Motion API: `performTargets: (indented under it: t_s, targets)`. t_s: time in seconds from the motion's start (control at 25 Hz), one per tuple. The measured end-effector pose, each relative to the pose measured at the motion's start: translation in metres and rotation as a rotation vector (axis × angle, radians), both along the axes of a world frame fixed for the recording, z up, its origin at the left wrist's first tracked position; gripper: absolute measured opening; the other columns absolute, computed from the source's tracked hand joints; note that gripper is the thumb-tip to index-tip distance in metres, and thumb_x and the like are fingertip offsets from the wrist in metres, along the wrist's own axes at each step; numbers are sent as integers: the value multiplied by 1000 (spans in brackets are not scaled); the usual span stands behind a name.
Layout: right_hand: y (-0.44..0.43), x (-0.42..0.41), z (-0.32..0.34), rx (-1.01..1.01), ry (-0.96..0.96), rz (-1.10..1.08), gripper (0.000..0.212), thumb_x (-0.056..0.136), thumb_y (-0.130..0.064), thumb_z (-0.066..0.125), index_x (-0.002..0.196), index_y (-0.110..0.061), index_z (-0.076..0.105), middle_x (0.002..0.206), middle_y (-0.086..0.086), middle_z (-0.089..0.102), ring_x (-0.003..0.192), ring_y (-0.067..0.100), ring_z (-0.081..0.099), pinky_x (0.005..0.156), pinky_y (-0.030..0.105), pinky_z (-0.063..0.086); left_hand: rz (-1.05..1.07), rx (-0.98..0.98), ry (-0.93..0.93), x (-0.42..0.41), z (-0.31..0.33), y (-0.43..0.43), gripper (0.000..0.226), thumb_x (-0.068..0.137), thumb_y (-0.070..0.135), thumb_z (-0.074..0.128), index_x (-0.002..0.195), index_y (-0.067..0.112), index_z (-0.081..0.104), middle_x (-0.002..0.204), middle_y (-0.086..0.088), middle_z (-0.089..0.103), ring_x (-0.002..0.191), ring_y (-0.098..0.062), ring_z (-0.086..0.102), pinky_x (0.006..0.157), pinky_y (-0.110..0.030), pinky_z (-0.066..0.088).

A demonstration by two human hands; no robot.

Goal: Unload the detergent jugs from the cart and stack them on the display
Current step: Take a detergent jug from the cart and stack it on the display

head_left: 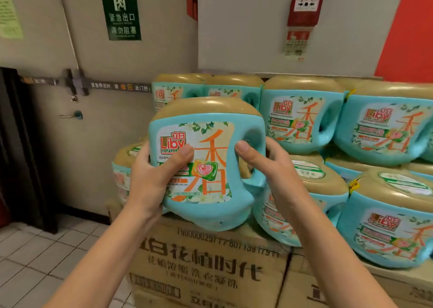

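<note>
While both hands grasp the jug [206, 162] — left hand [152, 176] on its side, right hand [269, 164] at the handle — above the cartons [210, 268], a crooked set-down could topple the stacked jugs [302, 117] behind.

- Held jug [206, 162]: teal body, tan-gold cap on top, upright, its label facing the camera (red "Liby" mark, big orange character). Its handle loop sits at 3 o'clock. The left hand [152, 174] and right hand [269, 167] grip its two sides.
- Upper-row jugs [302, 120]: same design, upright, at 1 to 3 o'clock of the held jug.
- Lower-row jugs [386, 225]: at 4 o'clock, beneath the upper row.
- Display cartons [210, 260]: brown printed cardboard at 6 o'clock, bearing the stack.
</note>
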State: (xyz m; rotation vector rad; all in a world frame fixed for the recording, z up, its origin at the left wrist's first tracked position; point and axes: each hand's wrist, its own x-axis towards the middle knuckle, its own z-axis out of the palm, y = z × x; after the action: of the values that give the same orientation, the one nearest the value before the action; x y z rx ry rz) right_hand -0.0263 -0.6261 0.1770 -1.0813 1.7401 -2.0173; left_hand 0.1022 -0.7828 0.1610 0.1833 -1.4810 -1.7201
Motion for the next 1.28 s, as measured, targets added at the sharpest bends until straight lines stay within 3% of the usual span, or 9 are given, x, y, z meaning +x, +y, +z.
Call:
performTargets:
  t_s: [0.2,0.32,0.64,0.72,0.84,1.0,1.08,1.2,1.28]
  targets:
    - [-32,-28,51,20,178,-107,72,58,-44,84,122,-20,58,110,-4,71,99,10,69,85,29,55,-128,-82,69,-44,35,-61,86,40,56,92,109,16,62,103,-9,75,84,-27,75,62,-34,59]
    - [-44,-39,70,87,255,-146,69,59,-44,87,119,-22,60,110,-5,72,101,12,69,85,32,56,-154,-139,109,-76,50,-83,83,44,56,91,112,18,61,106,-7,75,89,-26,74,65,-34,59]
    - [-76,-79,58,178,317,-435,72,56,-31,91,117,-17,56,113,-4,68,106,15,63,92,41,54,-220,-243,-8,-142,39,-127,97,27,68,88,113,41,51,97,17,74,93,-7,71,65,-18,56]
    - [-81,-85,49,197,383,-505,73,57,-30,91,118,-17,54,112,-8,66,106,10,61,92,31,53,-227,-286,-44,-147,36,-133,94,29,66,88,113,48,49,97,24,73,91,2,69,64,-14,55]
    - [-84,-88,43,214,467,-572,72,59,-36,90,118,-21,52,105,-17,61,99,3,56,79,7,45,-214,-310,-81,-149,34,-138,100,26,69,87,116,52,47,99,25,71,91,9,66,63,-10,53]
    - [-85,-93,41,271,516,-596,81,62,-46,85,129,-19,48,115,-11,61,108,9,56,87,22,46,-214,-292,-97,-153,31,-139,96,40,55,86,127,43,47,104,20,69,92,6,67,69,-17,56]
    - [-85,-92,40,312,567,-621,81,65,-53,81,131,-18,47,117,-8,62,109,11,57,89,27,49,-202,-263,-106,-154,30,-137,95,45,47,80,133,33,47,106,16,69,89,4,68,64,-15,55]
    - [-75,-92,38,300,680,-721,61,79,-47,73,128,-17,54,118,-3,64,106,15,59,90,35,52,-196,-220,-120,-158,30,-137,93,44,45,81,130,29,51,105,10,71,91,-5,71,62,-19,57]
    - [-56,-97,38,157,722,-873,46,86,-40,69,122,-13,61,111,1,66,99,19,62,88,38,52,-197,-214,-126,-162,32,-137,87,43,45,83,125,31,54,107,7,72,96,-11,71,70,-28,58]
